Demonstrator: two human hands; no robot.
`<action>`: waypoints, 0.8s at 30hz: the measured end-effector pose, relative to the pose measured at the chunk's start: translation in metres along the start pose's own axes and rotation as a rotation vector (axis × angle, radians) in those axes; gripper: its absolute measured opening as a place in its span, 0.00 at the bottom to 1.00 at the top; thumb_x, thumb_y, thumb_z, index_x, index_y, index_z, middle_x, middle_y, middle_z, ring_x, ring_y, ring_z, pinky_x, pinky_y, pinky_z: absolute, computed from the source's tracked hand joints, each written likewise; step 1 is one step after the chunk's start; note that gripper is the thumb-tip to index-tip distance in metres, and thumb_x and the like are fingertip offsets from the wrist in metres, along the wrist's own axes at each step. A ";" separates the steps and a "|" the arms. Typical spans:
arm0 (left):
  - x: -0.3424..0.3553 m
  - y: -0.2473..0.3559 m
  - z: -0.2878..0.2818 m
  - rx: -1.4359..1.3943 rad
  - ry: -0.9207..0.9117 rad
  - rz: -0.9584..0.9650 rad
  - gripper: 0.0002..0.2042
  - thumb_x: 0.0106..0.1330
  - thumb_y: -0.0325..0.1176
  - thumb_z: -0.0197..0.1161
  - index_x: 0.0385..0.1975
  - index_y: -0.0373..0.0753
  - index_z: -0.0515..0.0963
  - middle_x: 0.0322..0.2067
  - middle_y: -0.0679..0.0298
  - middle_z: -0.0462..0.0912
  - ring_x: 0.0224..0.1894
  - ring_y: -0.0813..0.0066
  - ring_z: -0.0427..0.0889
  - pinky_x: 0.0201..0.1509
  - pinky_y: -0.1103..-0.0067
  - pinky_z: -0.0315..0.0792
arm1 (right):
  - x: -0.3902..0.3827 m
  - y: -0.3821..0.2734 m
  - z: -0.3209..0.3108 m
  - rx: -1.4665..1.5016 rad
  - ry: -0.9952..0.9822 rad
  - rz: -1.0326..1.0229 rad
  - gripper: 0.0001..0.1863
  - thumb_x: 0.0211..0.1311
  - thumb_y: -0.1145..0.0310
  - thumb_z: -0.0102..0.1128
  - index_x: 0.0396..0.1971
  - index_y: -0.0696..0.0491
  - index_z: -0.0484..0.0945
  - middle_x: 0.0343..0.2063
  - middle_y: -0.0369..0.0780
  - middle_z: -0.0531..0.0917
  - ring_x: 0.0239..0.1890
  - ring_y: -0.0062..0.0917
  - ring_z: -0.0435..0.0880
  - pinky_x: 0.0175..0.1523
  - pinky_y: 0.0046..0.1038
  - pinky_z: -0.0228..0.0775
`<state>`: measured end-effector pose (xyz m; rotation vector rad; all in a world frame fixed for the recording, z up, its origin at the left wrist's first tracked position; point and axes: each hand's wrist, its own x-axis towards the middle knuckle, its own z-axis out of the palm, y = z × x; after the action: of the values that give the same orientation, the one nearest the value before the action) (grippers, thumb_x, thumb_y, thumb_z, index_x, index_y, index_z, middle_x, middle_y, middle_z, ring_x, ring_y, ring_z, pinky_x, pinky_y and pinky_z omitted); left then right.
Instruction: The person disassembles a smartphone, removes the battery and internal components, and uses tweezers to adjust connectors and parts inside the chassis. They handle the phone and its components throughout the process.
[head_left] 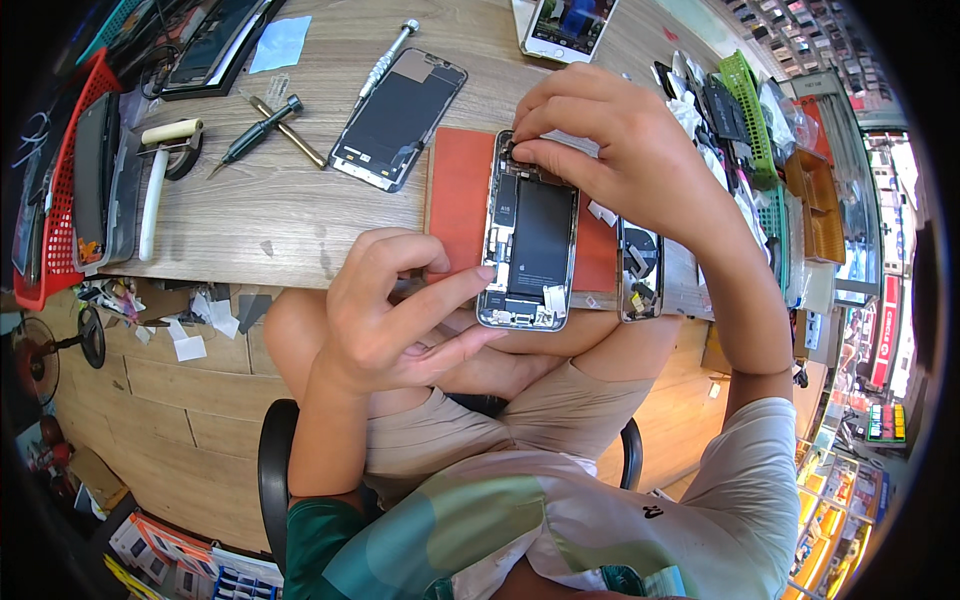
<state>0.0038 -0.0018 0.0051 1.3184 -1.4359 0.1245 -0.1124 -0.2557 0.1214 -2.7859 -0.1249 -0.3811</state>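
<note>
An opened phone body [530,240] with battery and internal parts showing rests on an orange-red mat [455,190] at the table's front edge. My left hand [400,305] grips the phone's lower left, its index fingertip on the internals. My right hand [610,150] is bent over the top end, thumb and fingertips together at the upper left corner; anything small between them is too hidden to name. A detached screen panel [388,125] lies left of the mat. A second opened phone [640,270] lies to the right.
Screwdrivers [260,130] and a white-handled roller [158,180] lie left. A red basket [35,270] stands at the left edge. A white phone [560,30] sits at the back. Cluttered parts and a green basket [755,120] occupy the right. A chair [275,460] is under me.
</note>
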 end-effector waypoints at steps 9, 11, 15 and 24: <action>-0.003 0.000 -0.001 0.002 -0.030 0.006 0.30 0.41 0.38 0.91 0.50 0.37 0.94 0.43 0.60 0.79 0.41 0.64 0.80 0.42 0.71 0.75 | 0.002 -0.003 -0.006 -0.113 -0.010 -0.106 0.07 0.63 0.71 0.76 0.35 0.58 0.87 0.36 0.43 0.88 0.44 0.43 0.87 0.53 0.42 0.80; -0.004 -0.001 -0.002 0.008 -0.047 0.009 0.31 0.41 0.38 0.91 0.50 0.35 0.94 0.44 0.59 0.78 0.42 0.64 0.79 0.44 0.70 0.75 | 0.004 -0.008 -0.006 -0.191 0.000 -0.180 0.06 0.59 0.72 0.76 0.33 0.58 0.87 0.34 0.42 0.87 0.43 0.42 0.87 0.53 0.40 0.79; -0.003 -0.001 -0.003 0.009 -0.052 0.021 0.31 0.41 0.38 0.91 0.50 0.35 0.94 0.44 0.59 0.78 0.42 0.64 0.79 0.44 0.71 0.74 | 0.005 -0.016 -0.013 -0.313 -0.127 -0.174 0.08 0.59 0.75 0.78 0.37 0.57 0.87 0.43 0.40 0.90 0.48 0.42 0.88 0.56 0.42 0.81; -0.003 -0.001 -0.002 0.002 -0.055 0.018 0.30 0.41 0.38 0.91 0.49 0.35 0.94 0.43 0.59 0.78 0.41 0.65 0.79 0.43 0.71 0.73 | 0.019 -0.022 -0.016 -0.403 -0.214 -0.229 0.07 0.56 0.73 0.74 0.31 0.57 0.84 0.38 0.41 0.87 0.46 0.40 0.87 0.52 0.41 0.81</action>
<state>0.0053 0.0012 0.0028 1.3201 -1.4950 0.1024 -0.1013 -0.2398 0.1482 -3.2171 -0.4682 -0.1726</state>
